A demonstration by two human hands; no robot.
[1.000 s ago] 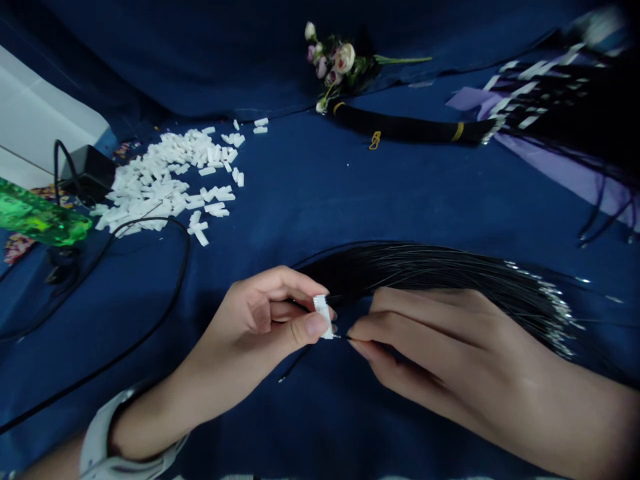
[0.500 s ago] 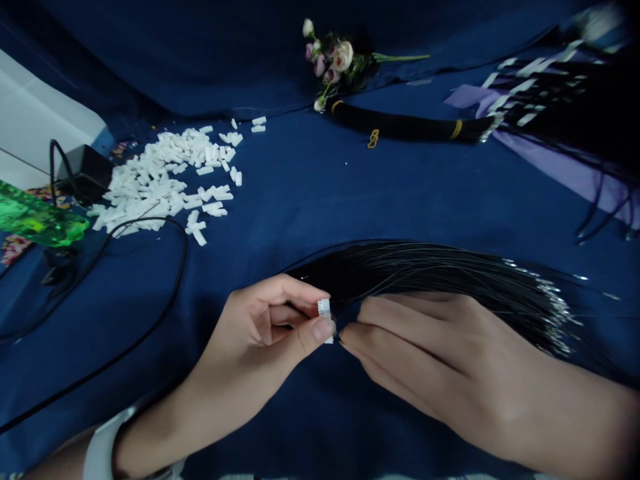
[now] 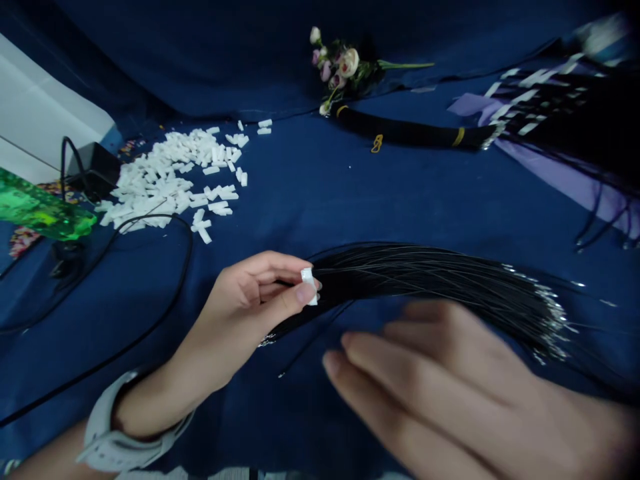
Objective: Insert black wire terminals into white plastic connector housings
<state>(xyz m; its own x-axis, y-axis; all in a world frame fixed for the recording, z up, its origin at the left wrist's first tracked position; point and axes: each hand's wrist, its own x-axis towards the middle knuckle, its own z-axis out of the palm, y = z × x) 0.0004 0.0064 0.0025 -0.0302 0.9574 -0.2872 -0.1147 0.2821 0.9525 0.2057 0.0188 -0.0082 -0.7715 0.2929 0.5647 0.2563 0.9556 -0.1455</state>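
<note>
Since the earlier frames the right hand (image 3: 450, 393) has pulled back from the white connector housing (image 3: 309, 286) toward the near edge of the desk, and it now hovers blurred with its fingers stretched out loosely, holding nothing that I can make out. The left hand (image 3: 250, 300), with a pale watch strap (image 3: 107, 437) on its wrist, has lifted slightly and pinches the housing between thumb and forefinger, the other fingers curled under. The housing sits just at the left tip of the fan of black wires (image 3: 430, 280), which lies across the middle of the blue cloth (image 3: 310, 187) with its bright metal terminals (image 3: 550, 313) spread toward the right edge; one loose wire end (image 3: 300, 353) trails below the hand. As a judgement, the work goes best if the housing is kept steady with its slots facing the wires, and one single terminal is picked and lined up squarely before pressing, so that it does not bend. Farther off, toward the left edge, lie a heap of white housings (image 3: 170, 180), a black cable (image 3: 150, 280), a black adapter (image 3: 93, 170) and a green translucent object (image 3: 40, 213). Near the far edge rest a tied black wire bundle (image 3: 410, 132) and small artificial flowers (image 3: 340, 67).
</note>
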